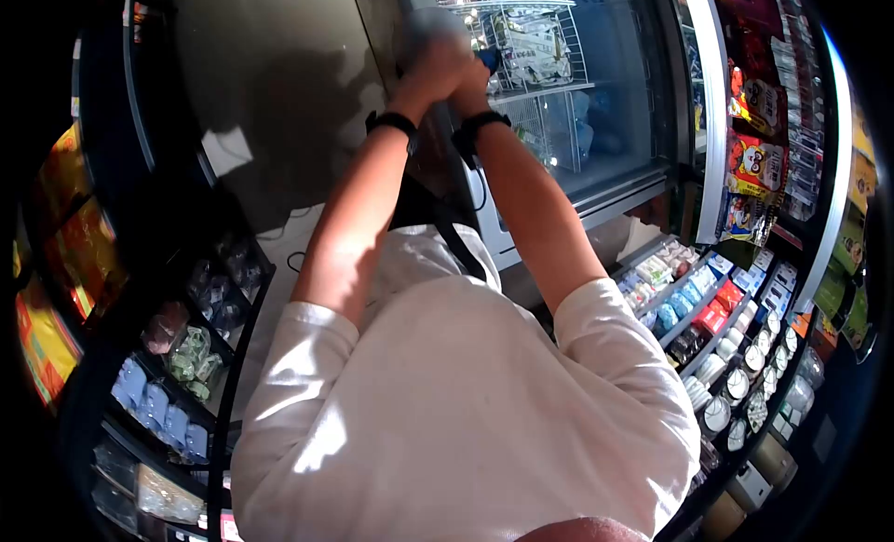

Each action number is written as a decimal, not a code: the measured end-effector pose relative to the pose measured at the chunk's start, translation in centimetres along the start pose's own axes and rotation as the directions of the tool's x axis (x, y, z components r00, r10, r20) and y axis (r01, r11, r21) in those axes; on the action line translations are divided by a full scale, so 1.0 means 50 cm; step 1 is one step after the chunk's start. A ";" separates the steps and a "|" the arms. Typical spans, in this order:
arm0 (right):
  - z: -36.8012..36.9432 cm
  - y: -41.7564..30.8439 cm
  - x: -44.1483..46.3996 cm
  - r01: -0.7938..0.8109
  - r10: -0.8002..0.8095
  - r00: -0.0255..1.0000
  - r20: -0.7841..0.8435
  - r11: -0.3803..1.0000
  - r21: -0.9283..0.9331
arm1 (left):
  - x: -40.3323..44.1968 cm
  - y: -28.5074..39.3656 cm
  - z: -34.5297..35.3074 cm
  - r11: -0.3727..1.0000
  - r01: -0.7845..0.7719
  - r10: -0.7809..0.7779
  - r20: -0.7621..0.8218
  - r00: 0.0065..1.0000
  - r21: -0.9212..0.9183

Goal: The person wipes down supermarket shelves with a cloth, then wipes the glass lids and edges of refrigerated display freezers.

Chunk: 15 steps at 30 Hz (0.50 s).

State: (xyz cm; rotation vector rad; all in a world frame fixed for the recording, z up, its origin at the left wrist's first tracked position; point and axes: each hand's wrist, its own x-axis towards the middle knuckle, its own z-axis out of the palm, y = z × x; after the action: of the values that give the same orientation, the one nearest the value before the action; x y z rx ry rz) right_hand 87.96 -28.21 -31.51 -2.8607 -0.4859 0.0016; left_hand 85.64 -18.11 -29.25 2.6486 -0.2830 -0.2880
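Observation:
My left hand [434, 74] and my right hand [470, 80] are close together, at the end of both outstretched arms. Their fingers look curled around something that I cannot make out. A blurred grey patch lies just beyond them and hides its shape. A small dark blue thing [490, 60] pokes out beside my right hand; its kind is unclear. A black band [392, 125] circles my left wrist, and another black band [484, 123] circles my right. Just right of my hands is a glass-topped freezer [615, 142] with packets in a white wire basket [579, 53].
Snack bags [759, 160] hang on a rack at the right. Below them, shelves hold rows of small packages [715, 311]. Dark shelves on the left carry bagged goods [194, 363] and pale blue packs [154, 404]. A thin cable [287, 227] lies on the left.

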 end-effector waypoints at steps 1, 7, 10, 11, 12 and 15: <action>-0.010 0.011 -0.024 0.024 -0.024 0.999 -0.046 1.000 0.017 | -0.004 0.005 0.036 0.992 -0.044 0.055 -0.093 0.994 0.114; -0.024 0.027 -0.096 0.136 -0.129 0.988 -0.089 0.988 0.071 | -0.029 0.029 0.198 0.897 0.056 -0.242 -0.383 0.891 -0.438; -0.022 0.048 -0.142 0.112 -0.104 0.990 -0.098 0.991 0.078 | -0.090 0.121 0.127 0.897 0.132 -0.285 -0.323 0.902 -0.421; -0.013 0.057 -0.172 0.106 -0.100 0.989 -0.111 0.993 0.049 | -0.128 0.168 0.080 0.793 0.252 -0.397 -0.157 0.904 -0.554; -0.020 0.064 -0.198 0.124 -0.117 0.986 -0.122 0.991 0.046 | -0.138 0.172 0.079 0.826 0.209 -0.286 -0.071 0.956 -0.523; -0.018 0.067 -0.255 0.029 -0.028 0.999 -0.016 0.999 0.027 | -0.183 0.191 0.158 0.836 0.199 -0.353 -0.224 0.908 -0.511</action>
State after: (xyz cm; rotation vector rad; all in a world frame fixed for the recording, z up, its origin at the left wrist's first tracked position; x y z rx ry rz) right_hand 77.06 -35.62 -31.91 -2.8252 -0.5193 -0.0196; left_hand 73.47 -27.54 -30.32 2.1832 0.2586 -0.0174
